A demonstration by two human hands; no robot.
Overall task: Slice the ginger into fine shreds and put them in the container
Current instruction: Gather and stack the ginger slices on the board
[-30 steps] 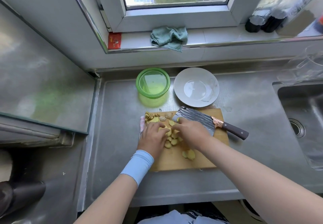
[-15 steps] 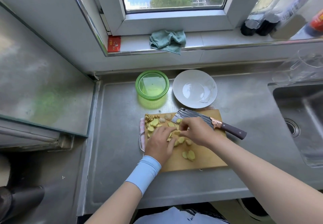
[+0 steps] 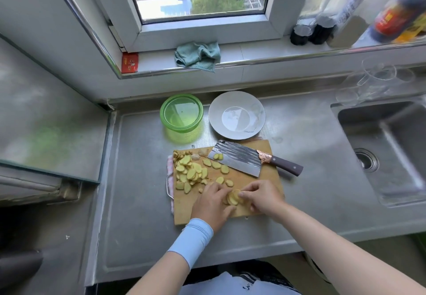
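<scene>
Yellow ginger slices (image 3: 192, 173) lie spread over the left half of a wooden cutting board (image 3: 269, 147). Near the board's front edge sits a small overlapped stack of ginger slices (image 3: 233, 198). My left hand (image 3: 213, 204) presses against the stack from the left, and my right hand (image 3: 262, 196) pinches it from the right. A cleaver (image 3: 239, 160) with a dark handle lies flat at the board's back right, a couple of slices on its blade. The green round container (image 3: 182, 115) stands behind the board, with nothing visible in it.
A white plate (image 3: 237, 115) sits right of the container. The sink (image 3: 387, 147) is at the right, with clear glassware (image 3: 378, 80) behind it. A green cloth (image 3: 198, 56) and bottles (image 3: 311, 32) are on the windowsill. A checked cloth peeks out under the board's left edge.
Both hands have moved from the middle of the board toward its front edge and gathered a few slices into a stack there. The cleaver has not moved.
</scene>
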